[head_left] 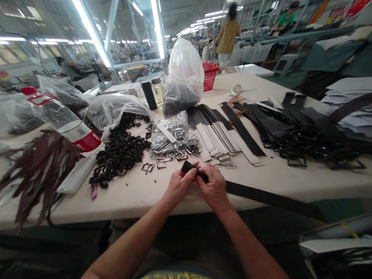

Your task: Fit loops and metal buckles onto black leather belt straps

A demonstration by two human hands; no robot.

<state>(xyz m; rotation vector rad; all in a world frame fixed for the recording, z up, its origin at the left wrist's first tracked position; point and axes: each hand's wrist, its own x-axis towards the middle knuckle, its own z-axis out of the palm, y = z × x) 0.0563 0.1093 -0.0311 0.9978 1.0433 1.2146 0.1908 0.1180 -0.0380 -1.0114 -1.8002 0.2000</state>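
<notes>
Near the table's front edge, my left hand [181, 181] pinches the end of a black belt strap [263, 194]. My right hand [213, 186] grips the same strap just to the right, its fingers curled and nearly touching the left. A narrow dark band, perhaps a belt loop, crosses the strap between my fingertips; the fingers partly hide it. From under my right hand the strap runs right and over the table edge. Loose metal buckles [147, 167] lie left of my hands, beside a heap of black belt loops [124, 147].
Behind my hands are a plastic bag of buckles [169, 135] and strips with white ends [218, 140]. Black belts with buckles [284, 126] are piled right. Brown strips [40, 167] and a large plastic bottle [64, 119] lie left. A red basket [209, 77] stands farther back.
</notes>
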